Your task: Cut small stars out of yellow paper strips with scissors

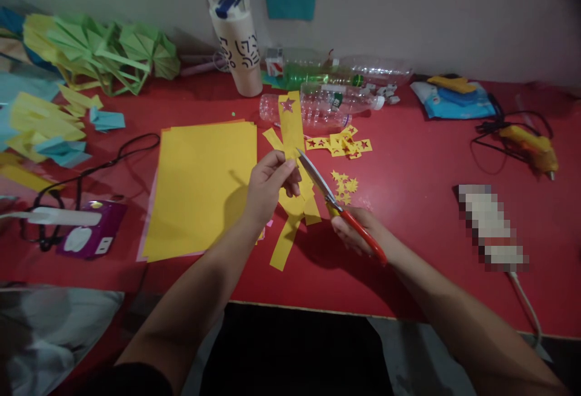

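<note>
My right hand (358, 229) is wrapped round the red handles of a pair of scissors (320, 183), whose blades point up and left. The scissor tip meets a small piece of yellow paper (293, 154) pinched in the fingers of my left hand (272, 181); its exact shape is hard to make out. Beneath both hands lie several yellow paper strips (284, 244), crossing each other. One long strip (291, 123) has a star-shaped hole near its end. Right of the strips sits a pile of small yellow paper stars (345, 186), with star-punched scraps (340, 143) behind it.
A stack of yellow paper sheets (204, 184) lies left. Clear plastic bottles (336, 102) and a white tumbler (240, 57) line the wall. Folded green paper (109, 51) and a purple power socket (93, 232) are left; a yellow glue gun (529, 146) with its cord is right.
</note>
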Available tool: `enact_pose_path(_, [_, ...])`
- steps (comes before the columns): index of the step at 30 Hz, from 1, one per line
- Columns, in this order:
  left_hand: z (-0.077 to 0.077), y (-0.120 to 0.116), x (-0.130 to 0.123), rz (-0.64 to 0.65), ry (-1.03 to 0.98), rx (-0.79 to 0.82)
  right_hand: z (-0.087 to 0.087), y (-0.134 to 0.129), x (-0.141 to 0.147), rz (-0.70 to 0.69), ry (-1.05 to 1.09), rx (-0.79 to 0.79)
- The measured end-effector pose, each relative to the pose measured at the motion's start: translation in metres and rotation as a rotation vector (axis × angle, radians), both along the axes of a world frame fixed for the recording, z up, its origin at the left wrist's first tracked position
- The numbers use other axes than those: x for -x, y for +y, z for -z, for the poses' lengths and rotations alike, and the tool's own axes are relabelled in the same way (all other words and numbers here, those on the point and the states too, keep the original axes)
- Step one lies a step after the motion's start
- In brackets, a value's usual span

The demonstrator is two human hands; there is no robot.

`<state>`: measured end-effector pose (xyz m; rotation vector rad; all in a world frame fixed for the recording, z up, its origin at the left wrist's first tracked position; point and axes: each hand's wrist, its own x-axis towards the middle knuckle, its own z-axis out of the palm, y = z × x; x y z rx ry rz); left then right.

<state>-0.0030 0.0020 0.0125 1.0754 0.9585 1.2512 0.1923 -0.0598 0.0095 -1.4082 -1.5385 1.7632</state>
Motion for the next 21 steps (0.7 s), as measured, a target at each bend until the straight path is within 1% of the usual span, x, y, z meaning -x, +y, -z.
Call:
enact_pose_path(7, [0.0,0.003,0.003,-0.06,0.0,-0.018,0.002,-0.001,-0.001,-0.013,-0.008,-0.022])
enact_pose_path(10, [-0.001,0.003,0.004,-0.072,0.011,-0.016,0.007,0.0,-0.005,-0.061,-0.013,-0.044])
enact_pose_path(13, [-0.002,0.003,0.005,-0.079,-0.005,-0.009,0.011,-0.001,-0.008,-0.111,-0.036,-0.034])
enact_pose_path(21, [-0.002,0.004,0.004,-0.084,-0.033,-0.002,0.007,-0.001,-0.01,-0.141,-0.048,-0.068])
